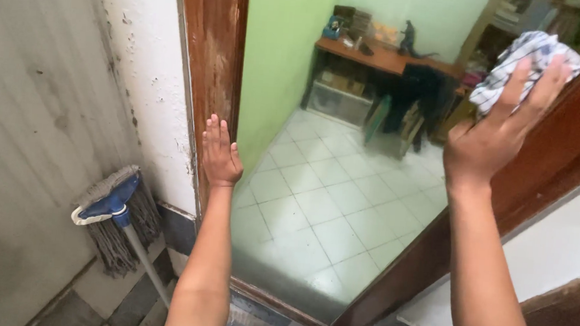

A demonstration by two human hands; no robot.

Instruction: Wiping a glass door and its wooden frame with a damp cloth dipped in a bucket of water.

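Note:
A tall brown wooden frame (213,49) holds what looks like a mirror (328,206), in which a green-walled room with a pale tiled floor is visible. My left hand (220,153) lies flat with fingers together on the frame's left edge, holding nothing. My right hand (492,140) is raised at the upper right. It presses a white and blue checked cloth (518,56) against the surface next to the frame's right side (549,161).
A blue-headed mop (113,205) with grey strands leans against the grey wall at lower left. A flaking white wall strip (147,71) borders the frame. A wooden desk (379,57) with clutter, a dark garment and boxes show in the far room.

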